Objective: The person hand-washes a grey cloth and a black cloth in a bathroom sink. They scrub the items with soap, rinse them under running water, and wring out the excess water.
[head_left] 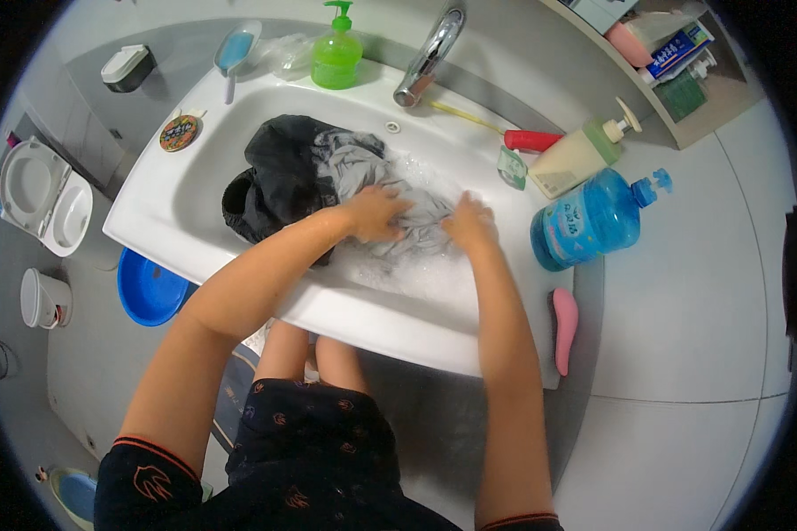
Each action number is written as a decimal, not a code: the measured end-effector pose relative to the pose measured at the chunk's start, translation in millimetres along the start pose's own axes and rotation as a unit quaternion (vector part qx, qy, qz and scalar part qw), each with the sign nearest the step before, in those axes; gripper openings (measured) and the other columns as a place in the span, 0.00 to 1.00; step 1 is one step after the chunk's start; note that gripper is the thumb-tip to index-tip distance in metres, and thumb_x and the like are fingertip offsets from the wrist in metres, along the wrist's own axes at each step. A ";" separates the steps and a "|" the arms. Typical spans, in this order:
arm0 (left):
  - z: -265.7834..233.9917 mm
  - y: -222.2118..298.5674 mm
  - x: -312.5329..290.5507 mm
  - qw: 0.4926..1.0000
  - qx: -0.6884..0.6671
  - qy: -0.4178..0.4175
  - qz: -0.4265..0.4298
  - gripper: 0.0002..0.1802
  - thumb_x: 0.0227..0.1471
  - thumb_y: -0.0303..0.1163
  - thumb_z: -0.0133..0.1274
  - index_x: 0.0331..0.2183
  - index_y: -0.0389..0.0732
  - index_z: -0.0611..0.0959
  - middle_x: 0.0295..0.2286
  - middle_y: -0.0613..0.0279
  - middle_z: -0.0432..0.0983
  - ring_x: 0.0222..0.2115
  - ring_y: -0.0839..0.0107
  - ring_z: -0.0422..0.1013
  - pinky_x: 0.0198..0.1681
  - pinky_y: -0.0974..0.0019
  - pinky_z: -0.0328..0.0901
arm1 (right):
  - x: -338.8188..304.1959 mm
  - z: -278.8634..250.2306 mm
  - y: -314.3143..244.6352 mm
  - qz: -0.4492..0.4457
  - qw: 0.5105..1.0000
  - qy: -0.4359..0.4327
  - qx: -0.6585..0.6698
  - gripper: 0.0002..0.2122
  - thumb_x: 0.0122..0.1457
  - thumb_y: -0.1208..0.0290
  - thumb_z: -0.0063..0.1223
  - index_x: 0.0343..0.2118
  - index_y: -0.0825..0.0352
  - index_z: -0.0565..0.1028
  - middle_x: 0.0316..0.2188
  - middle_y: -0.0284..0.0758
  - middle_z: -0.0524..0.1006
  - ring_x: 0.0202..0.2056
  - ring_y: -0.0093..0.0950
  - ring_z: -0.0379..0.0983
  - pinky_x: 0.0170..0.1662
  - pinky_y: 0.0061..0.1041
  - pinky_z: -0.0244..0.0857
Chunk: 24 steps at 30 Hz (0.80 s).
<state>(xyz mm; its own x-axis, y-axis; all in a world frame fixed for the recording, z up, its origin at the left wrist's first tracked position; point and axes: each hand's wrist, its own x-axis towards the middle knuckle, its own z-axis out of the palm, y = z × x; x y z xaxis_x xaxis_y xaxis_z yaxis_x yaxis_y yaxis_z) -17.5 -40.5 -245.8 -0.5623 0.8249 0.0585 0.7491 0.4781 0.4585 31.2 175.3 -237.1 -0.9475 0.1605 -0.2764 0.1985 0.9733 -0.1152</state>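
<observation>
A wet grey garment (363,168) lies in the white sink (195,168), among suds and foamy water (407,274). My left hand (376,215) is closed on the grey cloth, its fingertips partly sunk in the folds. At the cloth's right end is my right hand (471,221), blurred by motion; its grip cannot be made out. A black garment (283,159) is bunched against the grey one on the left side of the basin, with a ribbed cuff or band showing. The chrome faucet (429,57) stands above the far rim.
A green pump bottle (336,53) and a clear scoop (236,49) stand at the back, a round tin (179,133) at left. On the right are a cream pump bottle (576,159), a blue bottle (584,221), a red-handled brush (530,140) and a pink hairbrush (564,327).
</observation>
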 end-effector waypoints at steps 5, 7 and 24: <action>-5.6 -9.4 9.5 0.971 0.078 -0.197 -0.107 0.33 0.47 0.38 0.50 0.54 0.35 0.67 0.55 0.38 0.57 0.61 0.49 0.46 0.61 0.54 0.45 | -13.2 4.3 -4.1 -0.224 0.960 -0.067 0.153 0.32 0.44 0.59 0.61 0.52 0.67 0.66 0.49 0.51 0.70 0.52 0.45 0.66 0.55 0.36 0.59; 0.0 -15.3 7.7 0.968 0.079 -0.187 -0.151 0.30 0.46 0.33 0.48 0.53 0.35 0.69 0.50 0.39 0.63 0.57 0.50 0.52 0.58 0.54 0.50 | -17.9 -10.3 -7.5 -0.113 0.990 -0.059 0.065 0.31 0.44 0.61 0.60 0.52 0.68 0.66 0.49 0.51 0.70 0.51 0.45 0.66 0.54 0.36 0.60; -60.1 -3.6 13.0 0.505 -0.812 0.129 -0.262 0.24 0.54 0.45 0.42 0.44 0.35 0.73 0.41 0.49 0.73 0.39 0.57 0.70 0.46 0.56 0.64 | -11.1 -49.2 9.4 0.006 0.936 0.258 0.240 0.16 0.56 0.55 0.50 0.40 0.62 0.74 0.35 0.43 0.75 0.38 0.35 0.72 0.41 0.32 0.64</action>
<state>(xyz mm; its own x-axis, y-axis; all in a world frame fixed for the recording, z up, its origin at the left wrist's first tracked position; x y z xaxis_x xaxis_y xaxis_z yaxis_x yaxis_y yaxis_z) -48.6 -49.6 -193.3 -0.7185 0.5468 -0.4299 -0.6836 -0.4410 0.5816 31.3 190.8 -188.2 -0.9151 0.3485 0.2027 0.1816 0.8053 -0.5643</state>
